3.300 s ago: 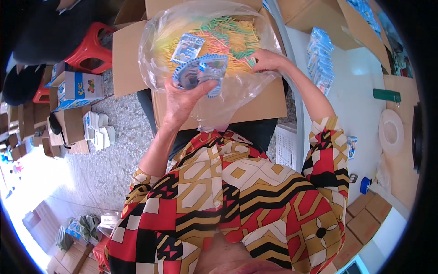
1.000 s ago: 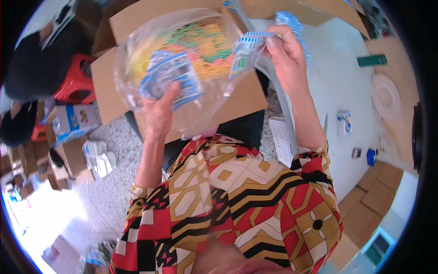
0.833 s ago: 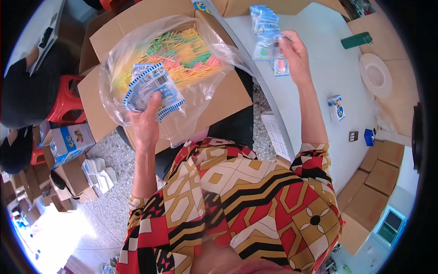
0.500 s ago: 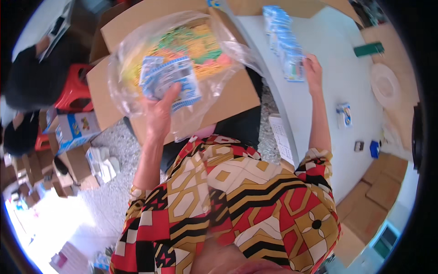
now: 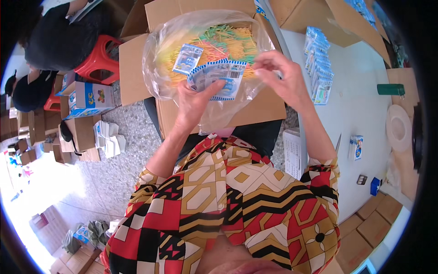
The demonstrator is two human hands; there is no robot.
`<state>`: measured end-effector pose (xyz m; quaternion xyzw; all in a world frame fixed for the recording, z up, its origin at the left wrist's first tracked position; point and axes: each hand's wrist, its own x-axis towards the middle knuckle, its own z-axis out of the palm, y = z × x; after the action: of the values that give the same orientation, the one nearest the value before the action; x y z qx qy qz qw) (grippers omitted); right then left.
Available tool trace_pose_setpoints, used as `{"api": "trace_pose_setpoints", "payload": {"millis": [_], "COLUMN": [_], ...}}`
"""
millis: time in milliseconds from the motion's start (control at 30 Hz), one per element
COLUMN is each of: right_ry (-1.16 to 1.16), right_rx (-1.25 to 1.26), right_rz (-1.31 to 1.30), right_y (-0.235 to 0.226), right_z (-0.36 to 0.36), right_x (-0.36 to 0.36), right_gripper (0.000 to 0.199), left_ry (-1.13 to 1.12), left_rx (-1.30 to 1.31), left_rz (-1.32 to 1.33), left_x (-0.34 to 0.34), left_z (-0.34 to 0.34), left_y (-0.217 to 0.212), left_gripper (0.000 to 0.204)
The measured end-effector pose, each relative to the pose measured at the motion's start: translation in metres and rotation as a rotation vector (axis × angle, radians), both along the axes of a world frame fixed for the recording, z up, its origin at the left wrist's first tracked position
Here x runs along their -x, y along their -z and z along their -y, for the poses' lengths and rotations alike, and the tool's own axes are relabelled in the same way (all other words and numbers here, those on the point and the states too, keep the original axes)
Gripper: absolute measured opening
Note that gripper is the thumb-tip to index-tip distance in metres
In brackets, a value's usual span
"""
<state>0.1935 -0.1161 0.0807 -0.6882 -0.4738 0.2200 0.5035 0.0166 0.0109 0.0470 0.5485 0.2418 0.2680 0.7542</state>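
Note:
My left hand [image 5: 197,102] grips several blue-and-white printed packets [image 5: 232,81], its thumb across their front. They are held fanned over a clear plastic bag [image 5: 159,39] that lines a cardboard box [image 5: 258,105]. Thin sticks [image 5: 242,42] in yellow, green and pink fill the bag. Another such packet [image 5: 188,58] lies on the sticks just beyond my left hand. My right hand [image 5: 285,77] hovers at the right edge of the held packets, thumb and fingers apart and partly curled. I see nothing plainly between them.
An overlapping row of filled packets [image 5: 318,66] lies on the white table [image 5: 346,109] at right. Farther right are a green object [image 5: 390,89], a single packet [image 5: 358,147] and a blue item [image 5: 375,186]. A person sits on a red stool [image 5: 98,59] at left, near cartons [image 5: 82,137].
My right hand has left the row of packets on the table and come left to the held packets. One packet now lies apart on the sticks. The whole view has shifted.

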Motion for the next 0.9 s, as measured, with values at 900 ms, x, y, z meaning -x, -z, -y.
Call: {"api": "trace_pose_setpoints", "payload": {"millis": [900], "right_ry": [-0.161], "right_rx": [-0.060], "right_rz": [0.278], "right_y": [-0.032], "right_z": [-0.033], "right_x": [0.035], "right_gripper": [0.022], "left_ry": [0.019], "left_rx": [-0.026], "left_rz": [-0.018], "left_x": [0.018], "left_z": [-0.011], "left_y": [0.007], "left_gripper": [0.025]}}
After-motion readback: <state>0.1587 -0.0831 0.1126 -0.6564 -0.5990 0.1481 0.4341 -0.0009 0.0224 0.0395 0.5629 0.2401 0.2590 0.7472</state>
